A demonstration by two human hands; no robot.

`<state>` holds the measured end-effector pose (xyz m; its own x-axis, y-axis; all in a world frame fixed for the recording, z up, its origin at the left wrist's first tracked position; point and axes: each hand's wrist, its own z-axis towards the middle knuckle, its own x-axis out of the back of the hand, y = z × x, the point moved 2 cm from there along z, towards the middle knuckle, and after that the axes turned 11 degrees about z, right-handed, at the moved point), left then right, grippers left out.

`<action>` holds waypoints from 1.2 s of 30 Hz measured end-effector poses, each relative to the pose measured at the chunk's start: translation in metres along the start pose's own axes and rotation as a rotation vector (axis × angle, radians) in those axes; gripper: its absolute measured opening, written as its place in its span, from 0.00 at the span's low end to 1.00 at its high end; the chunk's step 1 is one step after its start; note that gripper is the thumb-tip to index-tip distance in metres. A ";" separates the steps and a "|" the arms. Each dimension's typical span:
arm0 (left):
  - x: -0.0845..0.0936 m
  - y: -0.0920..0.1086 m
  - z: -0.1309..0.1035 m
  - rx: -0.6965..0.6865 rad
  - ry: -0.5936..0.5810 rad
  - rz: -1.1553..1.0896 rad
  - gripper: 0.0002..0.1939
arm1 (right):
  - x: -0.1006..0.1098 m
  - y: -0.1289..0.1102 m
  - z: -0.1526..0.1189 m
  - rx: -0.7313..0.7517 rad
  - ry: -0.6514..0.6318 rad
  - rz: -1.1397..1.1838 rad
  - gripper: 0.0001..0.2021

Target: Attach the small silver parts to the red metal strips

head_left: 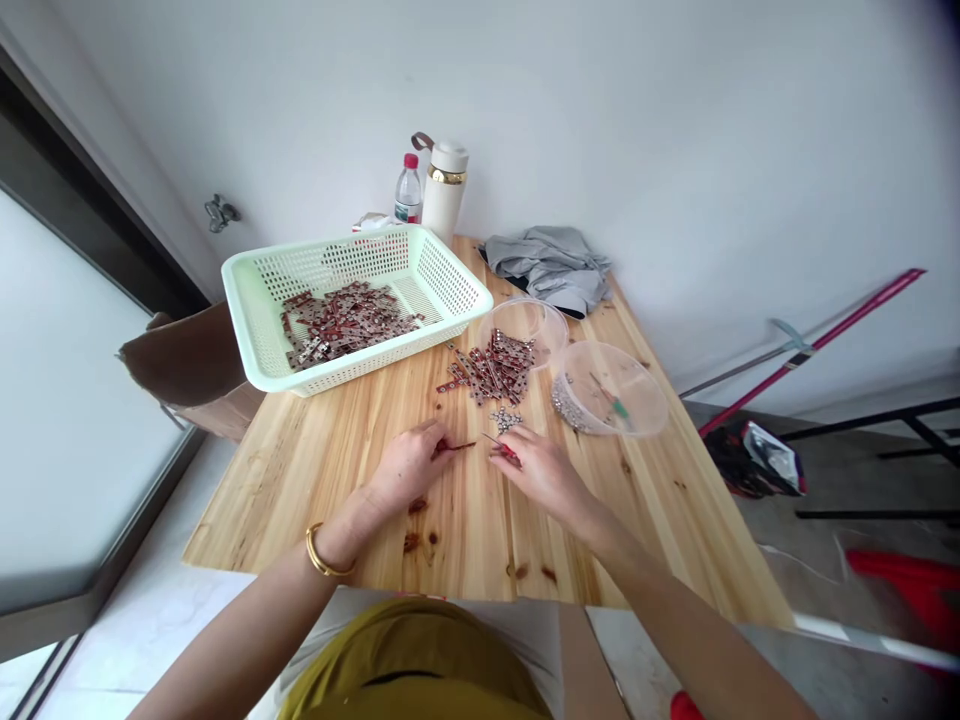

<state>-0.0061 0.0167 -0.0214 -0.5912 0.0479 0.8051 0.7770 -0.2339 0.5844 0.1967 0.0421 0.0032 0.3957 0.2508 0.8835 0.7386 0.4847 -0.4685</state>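
My left hand is closed on the end of a thin dark reddish strip, which points right, toward my other hand. Across a small gap, my right hand grips a slim red-handled tool with a thin metal tip aimed left; its exact kind is too small to make out. Just beyond the fingers lies a little cluster of small silvery metal pieces. Behind that, a heap of reddish-brown strips with round silvery spots spills from a clear round tub on its side.
A pale green basket holding many similar strips stands at the left. At the right, a clear tub contains small metal pieces and a green-handled tool. Grey cloth, a white flask and a bottle are at the back.
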 end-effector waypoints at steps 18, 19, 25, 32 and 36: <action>-0.002 -0.001 -0.005 -0.006 -0.029 0.033 0.02 | -0.004 -0.034 0.000 0.009 -0.143 -0.287 0.15; -0.002 -0.001 -0.004 -0.006 -0.026 0.031 0.02 | -0.004 -0.030 0.000 0.007 -0.139 -0.262 0.14; -0.003 -0.001 -0.002 -0.011 -0.013 0.035 0.02 | -0.007 0.003 -0.010 -0.011 0.019 -0.060 0.08; -0.001 0.002 0.005 0.013 -0.037 0.081 0.03 | -0.011 0.002 -0.016 0.023 0.272 0.299 0.05; -0.001 0.004 0.009 0.030 -0.062 0.114 0.05 | -0.012 -0.005 -0.004 0.070 0.312 0.446 0.06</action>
<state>-0.0011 0.0243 -0.0188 -0.4846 0.0832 0.8708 0.8451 -0.2123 0.4906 0.1903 0.0327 -0.0054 0.8128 0.1897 0.5507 0.4286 0.4454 -0.7861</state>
